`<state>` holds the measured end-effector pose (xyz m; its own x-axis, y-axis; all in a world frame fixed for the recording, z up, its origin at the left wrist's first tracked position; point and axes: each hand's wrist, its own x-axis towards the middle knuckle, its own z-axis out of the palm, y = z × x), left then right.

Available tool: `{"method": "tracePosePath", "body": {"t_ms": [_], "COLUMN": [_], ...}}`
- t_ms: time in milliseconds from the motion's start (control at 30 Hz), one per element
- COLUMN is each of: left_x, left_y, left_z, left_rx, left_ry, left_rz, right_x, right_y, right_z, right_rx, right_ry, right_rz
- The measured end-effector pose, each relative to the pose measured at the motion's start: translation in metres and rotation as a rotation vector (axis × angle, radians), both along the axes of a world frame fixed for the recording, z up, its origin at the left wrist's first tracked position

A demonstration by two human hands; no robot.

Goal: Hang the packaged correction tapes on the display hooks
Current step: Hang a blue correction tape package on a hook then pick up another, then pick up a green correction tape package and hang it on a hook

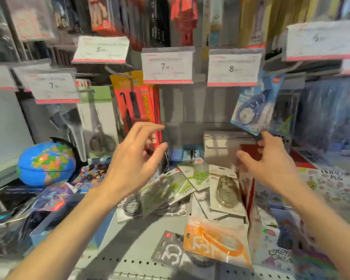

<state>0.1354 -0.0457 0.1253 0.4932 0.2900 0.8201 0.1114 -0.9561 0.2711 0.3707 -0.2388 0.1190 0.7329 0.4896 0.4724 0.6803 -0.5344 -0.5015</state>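
A blue packaged correction tape (pixel 255 104) hangs tilted on the display, just right of the "8" price tag (pixel 233 67). My right hand (pixel 271 162) is just below it, fingers spread, with the index fingertip at the pack's lower corner and the thumb apart. My left hand (pixel 133 160) hovers with relaxed, slightly curved fingers and holds nothing. Below both hands, several packaged correction tapes lie in a loose pile on the shelf: green ones (pixel 190 176), a grey "40m" one (pixel 224 190), an orange one (pixel 216 241) and a dark "30" one (pixel 168 253).
A blue globe (pixel 47 162) stands at the left. Red pen packs (pixel 135 102) and a scissors pack (pixel 101 122) hang behind my left hand. A white box (pixel 224 146) sits at the back. Sticker sheets (pixel 331 184) lie at the right. Price tags (pixel 168 66) jut out overhead.
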Motion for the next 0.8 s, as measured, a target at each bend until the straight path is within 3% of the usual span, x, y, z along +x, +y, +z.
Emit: {"method": "tracePosePath", "body": {"t_ms": [167, 300, 467, 567, 700, 800], "left_x": [-0.047, -0.066, -0.07, -0.07, -0.073, -0.073], "left_y": [0.055, 0.083, 0.091, 0.09, 0.088, 0.085], "left_z": [-0.047, -0.07, -0.088, -0.089, -0.086, -0.083], "left_rx": [-0.061, -0.093, -0.135, -0.175, -0.205, -0.235], "left_ry": [0.279, 0.469, 0.582, 0.626, 0.663, 0.665], "left_rz": [0.07, 0.097, 0.06, 0.057, 0.042, 0.045], "right_x": [-0.035, -0.08, -0.12, -0.127, -0.125, -0.121], "right_y": [0.026, 0.076, 0.134, 0.15, 0.157, 0.155], "right_z": [-0.018, -0.036, -0.062, -0.066, -0.068, -0.069], "right_rx": [-0.084, -0.198, -0.422, -0.549, -0.509, -0.315], "right_ry": [-0.286, -0.354, 0.003, 0.095, 0.229, 0.477], "right_rz": [-0.154, -0.035, 0.091, 0.072, 0.046, 0.1]}}
